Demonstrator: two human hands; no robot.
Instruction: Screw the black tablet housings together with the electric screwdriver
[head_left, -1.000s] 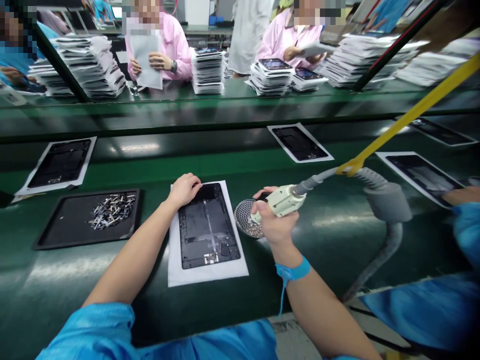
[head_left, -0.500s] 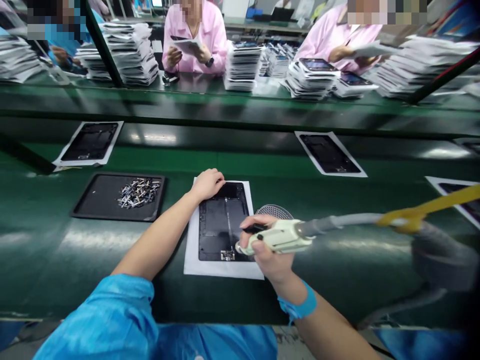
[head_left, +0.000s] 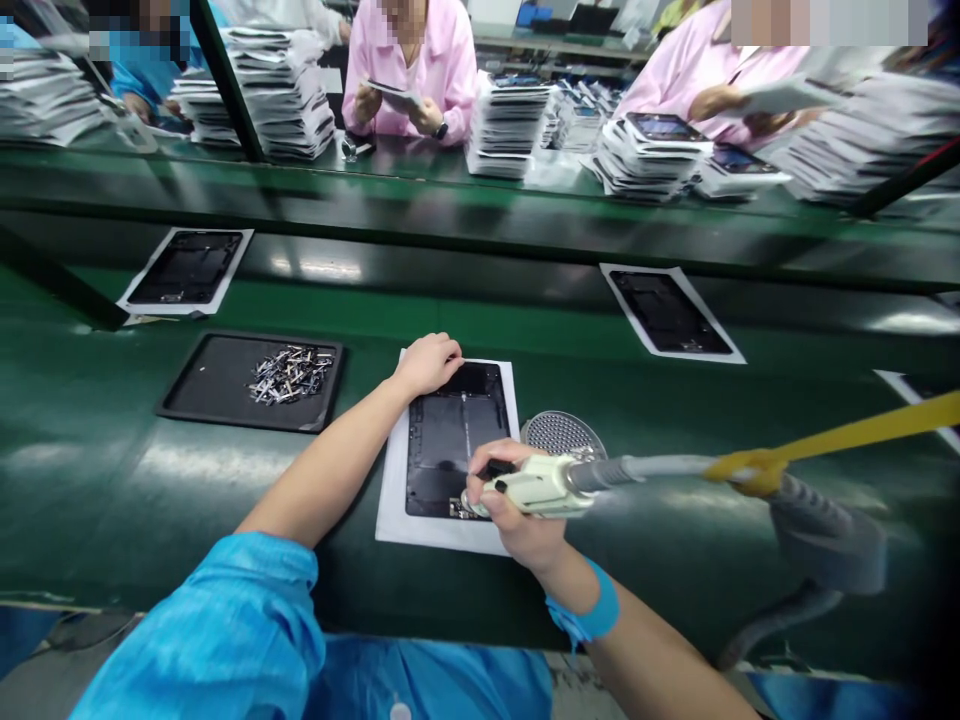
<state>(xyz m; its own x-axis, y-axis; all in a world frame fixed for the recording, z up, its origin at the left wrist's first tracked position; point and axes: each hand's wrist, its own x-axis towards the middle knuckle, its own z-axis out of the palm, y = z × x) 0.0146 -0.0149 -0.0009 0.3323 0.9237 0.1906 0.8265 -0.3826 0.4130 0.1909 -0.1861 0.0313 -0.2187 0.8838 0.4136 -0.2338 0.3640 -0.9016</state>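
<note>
A black tablet housing (head_left: pixel 442 440) lies on a white sheet (head_left: pixel 394 510) in front of me. My left hand (head_left: pixel 430 363) is closed over its far left corner, fingers bent at the top edge. Wrapped in my right hand (head_left: pixel 525 520) is a pale green electric screwdriver (head_left: pixel 544 485), its cable running off to the right. The tool's nose is over the housing's near edge, beside a small circuit board (head_left: pixel 459 507) partly hidden by my fingers. The bit's tip cannot be made out. Just beyond the screwdriver sits a round perforated metal dish (head_left: pixel 562 432).
On the left a black tray (head_left: pixel 217 385) holds a heap of small metal parts (head_left: pixel 292 375). Other tablet housings on sheets lie farther back, at left (head_left: pixel 187 268) and right (head_left: pixel 667 312). A yellow strap (head_left: pixel 862 440) holds up the cable. Co-workers and paper stacks (head_left: pixel 506 128) line the far bench.
The screwdriver in my right hand has shifted slightly left, closer over the small circuit board. My left hand stays on the housing's corner. The whole view has shifted a little.
</note>
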